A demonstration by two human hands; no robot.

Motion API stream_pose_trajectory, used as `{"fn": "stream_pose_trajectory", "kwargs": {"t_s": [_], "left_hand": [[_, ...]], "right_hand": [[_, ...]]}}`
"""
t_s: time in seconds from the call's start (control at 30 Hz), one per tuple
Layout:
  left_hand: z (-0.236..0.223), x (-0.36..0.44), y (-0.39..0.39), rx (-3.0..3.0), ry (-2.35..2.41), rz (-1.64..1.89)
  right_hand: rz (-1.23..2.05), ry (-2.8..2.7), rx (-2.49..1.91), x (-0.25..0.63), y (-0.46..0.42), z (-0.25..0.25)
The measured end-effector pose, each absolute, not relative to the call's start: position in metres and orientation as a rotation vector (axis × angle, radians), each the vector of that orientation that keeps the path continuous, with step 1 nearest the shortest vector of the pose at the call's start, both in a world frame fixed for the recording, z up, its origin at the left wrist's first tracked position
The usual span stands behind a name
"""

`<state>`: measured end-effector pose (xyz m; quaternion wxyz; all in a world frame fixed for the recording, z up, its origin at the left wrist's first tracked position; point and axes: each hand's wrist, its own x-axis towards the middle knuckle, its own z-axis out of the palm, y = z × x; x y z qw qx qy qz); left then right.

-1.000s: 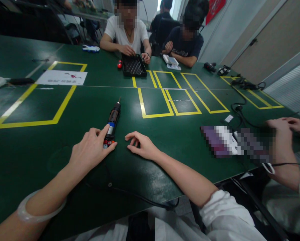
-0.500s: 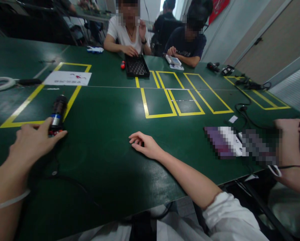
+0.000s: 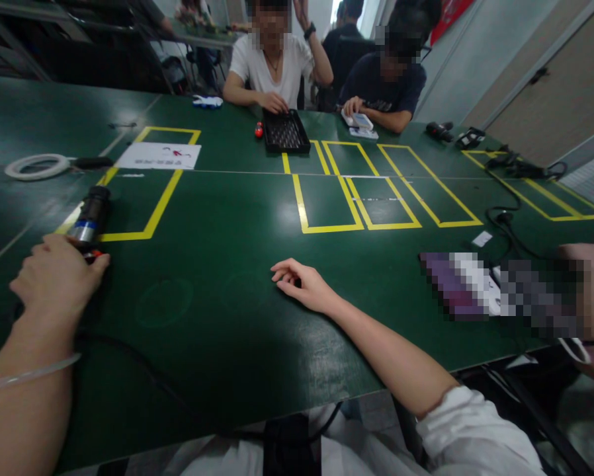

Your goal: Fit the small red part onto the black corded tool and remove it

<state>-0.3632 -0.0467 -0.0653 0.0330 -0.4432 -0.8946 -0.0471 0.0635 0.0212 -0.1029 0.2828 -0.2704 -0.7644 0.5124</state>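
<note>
My left hand (image 3: 53, 281) is closed round the lower part of a corded power drill (image 3: 89, 215). Its body is black with a blue and silver band, and a red part shows beside my thumb. The tool's front end points away from me, near the left yellow tape outline (image 3: 164, 205); its grip is hidden by my palm. From under my wrist a black cord (image 3: 143, 367) runs over the table toward my lap. My right hand (image 3: 304, 284) rests on the green table (image 3: 217, 264), fingers loosely curved, apart and holding nothing.
Beyond the drill lie a printed paper sheet (image 3: 161, 156) and a white cable ring (image 3: 39, 166). A co-worker's hand (image 3: 274, 102) is at a black tray (image 3: 287, 132). Right of me lie a purple and white item (image 3: 450, 284) and black cables (image 3: 508, 221), beside another person's arm.
My left hand has carried the drill from the middle of the table to the left. My right hand has stayed on the table. The co-worker opposite has raised one hand.
</note>
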Motion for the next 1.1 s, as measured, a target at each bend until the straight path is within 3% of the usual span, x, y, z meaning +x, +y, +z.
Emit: {"fn": "stream_pose_trajectory", "kwargs": {"t_s": [0.37,0.53,0.77,0.93,1.1], "left_hand": [[-0.047,-0.347,-0.053,-1.250,-2.899,-0.060],[-0.039,-0.321,-0.051,-1.374,-2.600,-0.257],[-0.055,-0.231,-0.029,-2.367,-2.647,-1.157],[-0.056,-0.167,-0.023,-2.946,-2.636,-1.398],[-0.057,-0.148,-0.014,-3.347,-2.517,-1.413]], "right_hand": [[1.373,-2.045,-0.735,0.059,0.017,-0.099],[1.391,-2.026,-0.736,0.059,0.018,-0.102],[1.437,-1.980,-0.741,0.060,0.021,-0.104],[1.500,-1.857,-0.750,0.060,0.022,-0.106],[1.572,-1.854,-0.706,0.061,0.025,-0.105]]}}
